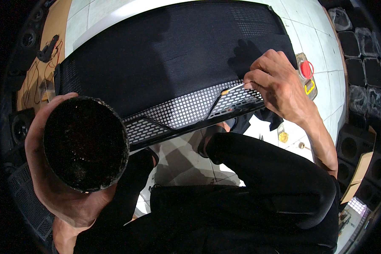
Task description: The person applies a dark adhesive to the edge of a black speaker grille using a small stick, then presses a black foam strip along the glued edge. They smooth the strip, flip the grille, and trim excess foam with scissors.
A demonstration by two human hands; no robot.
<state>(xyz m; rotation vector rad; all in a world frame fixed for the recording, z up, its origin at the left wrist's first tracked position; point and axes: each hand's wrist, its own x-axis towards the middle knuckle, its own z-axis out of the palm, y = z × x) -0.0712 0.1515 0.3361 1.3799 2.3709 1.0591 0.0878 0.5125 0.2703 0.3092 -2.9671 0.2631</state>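
Note:
My left hand (42, 169) is wrapped round a round, dark container (86, 144), held up close at the left; its inside is black with a few glints. My right hand (279, 84) pinches a thin pale stick with a tan tip (225, 92), low over the perforated metal. Across my front lies a long speaker grille (178, 108) of black perforated metal with round and slotted holes. Black cloth (156, 55) covers most of it, leaving a strip along the near edge bare. Whether the stick's tip touches the metal, I cannot tell.
Beyond the grille's right end sits a clear container with a red lid (305, 70) and a yellow piece (310, 87). Small gold-coloured items (283, 137) lie on the tiled floor. Speaker cabinets (360, 70) line the right; a wooden board with cables (40, 76) stands left. My legs (262, 169) are below.

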